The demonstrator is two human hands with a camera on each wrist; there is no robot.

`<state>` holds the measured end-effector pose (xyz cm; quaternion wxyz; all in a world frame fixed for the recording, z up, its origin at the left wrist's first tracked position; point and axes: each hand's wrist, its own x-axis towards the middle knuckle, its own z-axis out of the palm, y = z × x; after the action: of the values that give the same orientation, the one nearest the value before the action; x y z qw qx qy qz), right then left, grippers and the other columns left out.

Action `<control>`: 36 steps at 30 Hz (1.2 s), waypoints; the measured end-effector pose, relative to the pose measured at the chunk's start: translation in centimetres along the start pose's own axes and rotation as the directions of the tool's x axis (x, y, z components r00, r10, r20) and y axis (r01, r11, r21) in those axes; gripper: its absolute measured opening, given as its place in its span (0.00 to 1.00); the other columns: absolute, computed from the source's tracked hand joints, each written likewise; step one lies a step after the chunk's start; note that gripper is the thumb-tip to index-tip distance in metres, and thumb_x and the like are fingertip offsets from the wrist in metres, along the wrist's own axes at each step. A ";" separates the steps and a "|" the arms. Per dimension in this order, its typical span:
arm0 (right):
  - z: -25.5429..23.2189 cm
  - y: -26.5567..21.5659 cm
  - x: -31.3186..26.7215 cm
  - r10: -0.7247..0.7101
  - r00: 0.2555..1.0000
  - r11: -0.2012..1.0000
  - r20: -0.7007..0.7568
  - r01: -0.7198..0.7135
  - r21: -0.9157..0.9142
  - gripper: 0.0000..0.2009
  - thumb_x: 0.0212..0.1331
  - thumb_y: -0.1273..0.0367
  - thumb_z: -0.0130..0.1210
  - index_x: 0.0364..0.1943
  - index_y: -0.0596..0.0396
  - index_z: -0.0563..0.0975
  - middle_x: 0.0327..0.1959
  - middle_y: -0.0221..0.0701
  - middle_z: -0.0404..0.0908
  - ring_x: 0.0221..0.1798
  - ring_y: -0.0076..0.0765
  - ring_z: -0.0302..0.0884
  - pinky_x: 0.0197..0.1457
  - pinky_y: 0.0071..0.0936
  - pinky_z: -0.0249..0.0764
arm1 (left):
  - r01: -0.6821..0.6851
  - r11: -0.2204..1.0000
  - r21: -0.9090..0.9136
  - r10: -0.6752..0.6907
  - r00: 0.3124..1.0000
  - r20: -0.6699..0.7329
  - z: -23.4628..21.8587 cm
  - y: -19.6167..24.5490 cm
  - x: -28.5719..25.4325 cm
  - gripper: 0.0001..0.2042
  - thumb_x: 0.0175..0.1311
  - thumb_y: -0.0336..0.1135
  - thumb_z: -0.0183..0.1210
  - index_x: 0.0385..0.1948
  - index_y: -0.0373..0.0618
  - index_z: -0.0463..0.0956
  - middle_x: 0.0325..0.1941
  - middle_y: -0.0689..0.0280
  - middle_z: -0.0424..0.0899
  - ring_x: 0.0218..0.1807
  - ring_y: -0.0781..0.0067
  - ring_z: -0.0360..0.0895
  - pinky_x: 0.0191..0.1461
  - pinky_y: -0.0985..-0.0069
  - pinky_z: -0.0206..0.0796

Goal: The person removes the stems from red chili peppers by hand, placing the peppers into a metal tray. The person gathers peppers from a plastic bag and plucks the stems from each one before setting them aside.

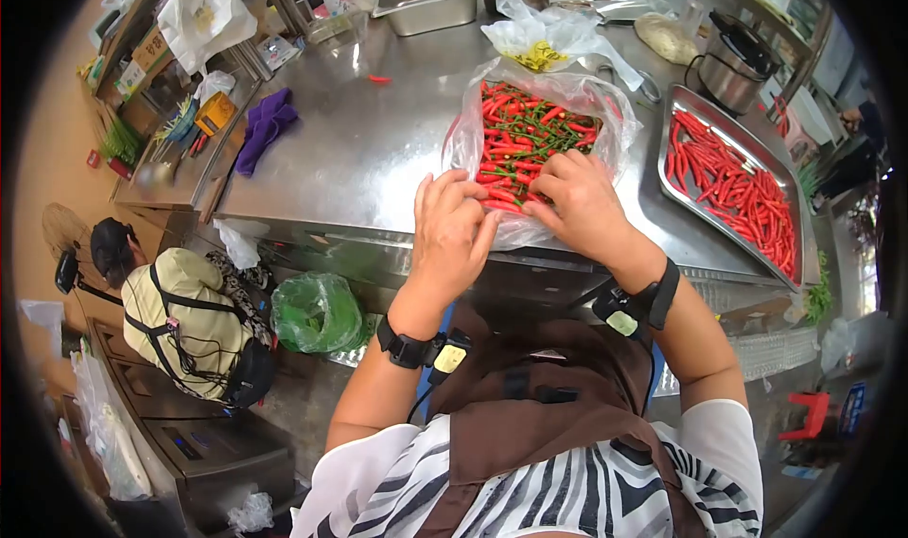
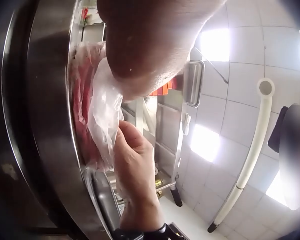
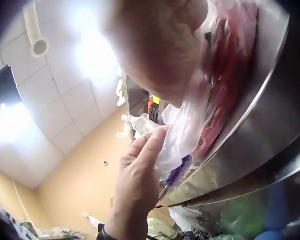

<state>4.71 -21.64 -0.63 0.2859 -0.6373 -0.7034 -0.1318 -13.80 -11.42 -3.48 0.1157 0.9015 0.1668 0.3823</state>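
Note:
A clear plastic bag [image 1: 619, 126] full of red chillies [image 1: 530, 126] with green stems lies with its mouth spread on the steel counter. At its near left edge my left hand [image 1: 449, 230] pinches the plastic; the right wrist view shows that left hand [image 3: 135, 170] with thumb and fingers on the film. My right hand [image 1: 582, 202] is at the near right edge, over the closest chillies. In the left wrist view the right hand [image 2: 137, 167] pinches the raised bag edge between thumb and finger. The palm sides are hidden in the head view.
On the right stands a metal tray [image 1: 676, 174] of red chillies. Scissors [image 1: 651, 88], a white bag with yellow print [image 1: 539, 51] and a steel pan [image 1: 430, 3] lie behind. A purple cloth [image 1: 268, 129] is at the left. A person [image 1: 184, 311] sits at lower left beside a green-lined bin [image 1: 317, 311].

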 end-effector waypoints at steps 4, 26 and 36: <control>0.6 -0.9 1.2 0.016 0.998 0.999 0.063 -0.014 -0.035 0.08 0.49 0.64 0.64 0.28 0.52 0.80 0.32 0.31 0.75 0.43 0.41 0.72 0.47 0.39 0.65 | 0.042 0.998 -0.052 -0.048 0.993 -0.105 0.3 0.8 0.8 0.13 0.57 0.25 0.58 0.45 0.43 0.75 0.51 0.61 0.78 0.65 0.51 0.66 0.73 0.49 0.45; 1.3 -1.5 1.9 -0.105 0.978 0.986 -0.179 0.080 -0.144 0.06 0.47 0.70 0.63 0.24 0.53 0.76 0.27 0.32 0.73 0.35 0.39 0.72 0.45 0.38 0.64 | -0.042 0.999 0.015 0.044 0.985 -0.170 1.8 -0.7 2.5 0.11 0.55 0.29 0.62 0.40 0.46 0.80 0.37 0.66 0.81 0.55 0.60 0.74 0.72 0.47 0.44; 1.3 0.3 3.3 0.087 0.943 0.947 -0.320 -0.178 -0.267 0.01 0.51 0.73 0.58 0.27 0.55 0.78 0.29 0.33 0.75 0.36 0.42 0.74 0.44 0.39 0.66 | 0.051 0.994 -0.100 -0.090 0.897 -0.433 1.6 -1.1 3.5 0.04 0.62 0.28 0.58 0.36 0.43 0.77 0.38 0.63 0.81 0.50 0.59 0.76 0.70 0.50 0.48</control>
<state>4.63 -18.22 0.15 0.3018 -0.6907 -0.5788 -0.3111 -10.60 -9.14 -2.60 0.1280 0.7805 0.2043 0.5768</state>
